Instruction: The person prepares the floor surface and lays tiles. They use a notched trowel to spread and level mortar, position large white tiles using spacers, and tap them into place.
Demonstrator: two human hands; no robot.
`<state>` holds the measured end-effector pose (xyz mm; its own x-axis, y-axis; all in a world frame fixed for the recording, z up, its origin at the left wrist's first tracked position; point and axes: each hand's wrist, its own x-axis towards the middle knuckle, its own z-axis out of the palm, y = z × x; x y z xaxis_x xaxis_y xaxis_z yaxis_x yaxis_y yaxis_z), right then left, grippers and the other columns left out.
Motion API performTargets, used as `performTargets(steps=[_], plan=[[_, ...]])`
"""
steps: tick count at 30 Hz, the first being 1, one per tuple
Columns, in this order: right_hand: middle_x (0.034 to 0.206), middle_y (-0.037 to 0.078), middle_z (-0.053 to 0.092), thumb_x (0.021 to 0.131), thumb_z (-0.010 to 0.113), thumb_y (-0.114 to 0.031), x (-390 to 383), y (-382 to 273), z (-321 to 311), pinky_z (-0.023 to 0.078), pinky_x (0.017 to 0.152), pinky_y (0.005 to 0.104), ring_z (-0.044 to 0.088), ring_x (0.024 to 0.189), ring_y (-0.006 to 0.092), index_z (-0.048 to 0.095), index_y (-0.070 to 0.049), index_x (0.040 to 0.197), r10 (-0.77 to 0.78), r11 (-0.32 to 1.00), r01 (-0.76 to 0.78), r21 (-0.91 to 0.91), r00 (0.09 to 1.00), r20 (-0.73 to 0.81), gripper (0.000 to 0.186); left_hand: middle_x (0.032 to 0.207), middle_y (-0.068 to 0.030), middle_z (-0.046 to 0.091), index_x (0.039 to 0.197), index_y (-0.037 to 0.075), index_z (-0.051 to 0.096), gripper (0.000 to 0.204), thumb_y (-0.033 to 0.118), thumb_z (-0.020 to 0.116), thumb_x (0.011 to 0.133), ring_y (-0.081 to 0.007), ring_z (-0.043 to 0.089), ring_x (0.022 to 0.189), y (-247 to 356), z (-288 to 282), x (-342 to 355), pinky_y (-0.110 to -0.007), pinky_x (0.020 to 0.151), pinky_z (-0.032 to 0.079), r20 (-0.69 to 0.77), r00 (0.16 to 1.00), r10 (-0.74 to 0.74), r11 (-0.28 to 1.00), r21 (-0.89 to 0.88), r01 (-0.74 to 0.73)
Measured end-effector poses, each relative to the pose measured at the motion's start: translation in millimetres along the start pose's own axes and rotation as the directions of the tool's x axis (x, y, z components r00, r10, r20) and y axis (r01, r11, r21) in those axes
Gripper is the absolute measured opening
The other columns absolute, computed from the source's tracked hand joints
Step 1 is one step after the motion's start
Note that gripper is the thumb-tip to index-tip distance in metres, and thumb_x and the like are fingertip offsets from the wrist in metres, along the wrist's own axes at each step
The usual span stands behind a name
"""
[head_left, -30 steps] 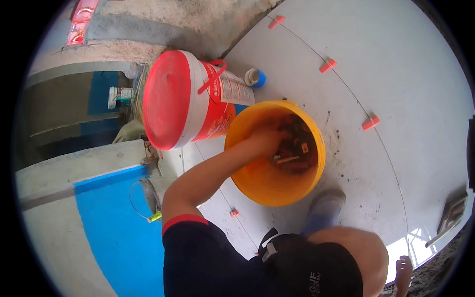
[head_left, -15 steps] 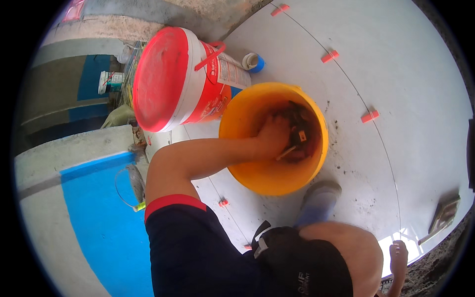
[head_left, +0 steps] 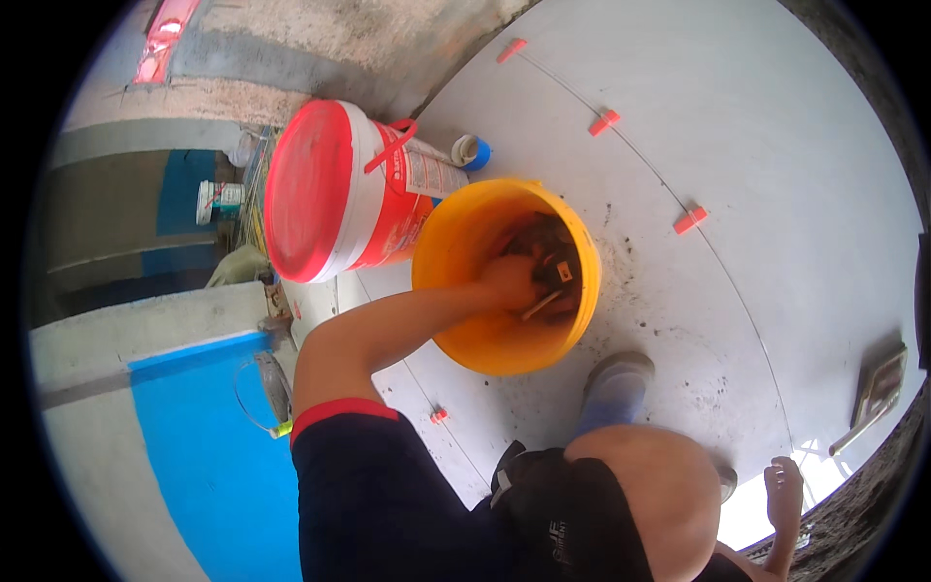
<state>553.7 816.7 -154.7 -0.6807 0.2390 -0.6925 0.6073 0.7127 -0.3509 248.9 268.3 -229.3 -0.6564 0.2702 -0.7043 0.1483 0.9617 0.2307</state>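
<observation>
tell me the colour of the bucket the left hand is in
The bucket is yellow-orange, seen best in the head view.

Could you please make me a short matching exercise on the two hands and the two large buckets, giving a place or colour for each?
1. Left hand
2. Right hand
3. Lidded bucket
4. Open bucket

A. Yellow all round
B. Near the picture's lower right corner
C. Down inside another listed thing
D. Red and white

Pairs: 1-C, 2-B, 3-D, 4-A
</observation>
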Motion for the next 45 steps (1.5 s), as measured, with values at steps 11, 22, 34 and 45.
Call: performTargets(steps=[11,22,34,45], plan=[[0.099,0.016,0.067,0.093,0.059,-0.017,-3.8,-6.9,16.1,0.052,0.076,0.0368,0.065,0.086,0.0267,0.062,0.0,0.112,-0.095,0.985,0.1,0.14,0.995,-0.043,0.025,0.102,-0.0043,0.066,0.109,0.004,0.064,0.035,0.011,0.078,0.077,-0.0146,0.062,0.098,8.9,-135.1,-74.1,-0.031,0.089,0.049,0.051,0.998,0.042,0.789,-0.614,-0.002],[0.119,0.015,0.064,0.099,0.062,-0.039,45.4,-110.6,-27.1,0.052,0.084,0.0323,0.062,0.091,0.0166,0.047,0.003,0.135,-0.527,0.434,0.028,0.9,0.819,0.228,0.057,0.107,-0.0048,0.062,0.115,0.005,0.055,0.044,-0.002,0.078,0.079,-0.0126,0.059,0.102,275.7,-42.7,-38.5,-0.029,0.09,0.049,0.086,0.82,0.565,0.266,-0.961,-0.082],[0.093,0.01,0.068,0.099,0.061,-0.026,78.7,-26.1,26.7,0.056,0.074,0.0298,0.066,0.079,0.015,0.06,0.004,0.113,-0.105,0.43,-0.045,0.902,0.99,0.099,0.033,0.104,-0.0131,0.065,0.121,0.0,0.056,0.03,0.02,0.059,0.098,-0.015,0.06,0.082,306.7,79.8,30.9,-0.03,0.073,0.048,0.296,0.802,0.518,0.199,-0.954,0.224],[0.084,0.013,0.068,0.092,0.067,-0.035,189.9,-71.2,11.3,0.054,0.071,0.0372,0.068,0.077,0.0264,0.056,-0.001,0.095,0.174,0.818,0.05,0.573,0.928,-0.331,0.035,0.115,-0.0203,0.065,0.126,0.001,0.048,0.039,0.017,0.062,0.093,-0.0255,0.064,0.094,261.4,92.2,42.2,-0.037,0.086,0.051,0.27,0.869,0.416,0.039,-0.959,0.279]])
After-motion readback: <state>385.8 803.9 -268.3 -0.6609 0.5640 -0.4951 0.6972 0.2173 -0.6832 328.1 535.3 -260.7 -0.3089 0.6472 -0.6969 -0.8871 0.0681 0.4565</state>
